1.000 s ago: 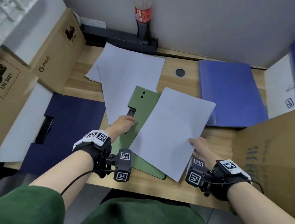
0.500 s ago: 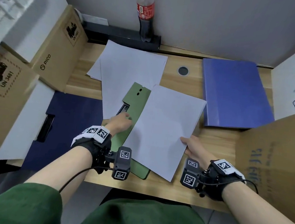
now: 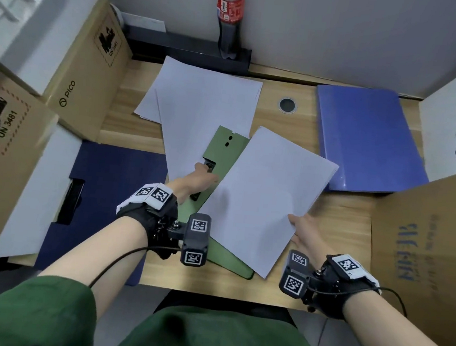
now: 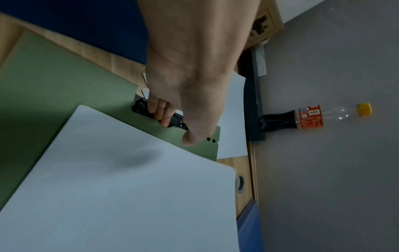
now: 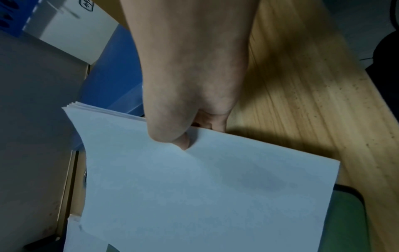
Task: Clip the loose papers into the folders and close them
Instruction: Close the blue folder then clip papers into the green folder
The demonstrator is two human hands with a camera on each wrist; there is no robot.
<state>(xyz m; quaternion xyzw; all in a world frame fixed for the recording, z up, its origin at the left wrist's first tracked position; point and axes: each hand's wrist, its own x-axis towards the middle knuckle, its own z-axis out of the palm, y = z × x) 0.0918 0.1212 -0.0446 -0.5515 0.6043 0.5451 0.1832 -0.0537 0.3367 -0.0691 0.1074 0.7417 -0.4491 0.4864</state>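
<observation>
**While one hand works the clip, the other brings the paper**

Where the green folder [image 3: 224, 156] lies open and slanted on the wooden tabletop [image 3: 131, 125], the left hand [image 3: 197, 177] has its fingers [image 4: 161, 111] curled round the black clip [image 4: 141, 107] near the folder's left edge. From the head view the hand hides most of the clip; the left wrist view shows only its two ends past the knuckles, so whether the clip is raised or flat cannot be told.

The right hand [image 3: 305, 232] pinches a stack of white sheets [image 3: 266, 198] by its near right edge, thumb on top and fingers beneath, as the right wrist view shows. The stack lies over the right part of the green folder and hides most of it; only a green strip by the clip and a rounded near corner show. How far the stack is lifted off the folder is hard to make out.

More loose papers [image 3: 203, 99] lie behind, their near corner reaching under the folder's left side. A closed blue folder [image 3: 367, 141] lies at the back right, its near left corner covered by the stack. A dark navy folder [image 3: 109, 190] lies open at the left, partly under the left forearm. Cardboard boxes [image 3: 90, 61] flank the tabletop, cut off by the frame, and a cola bottle [image 3: 229, 21] stands at the back wall.
</observation>
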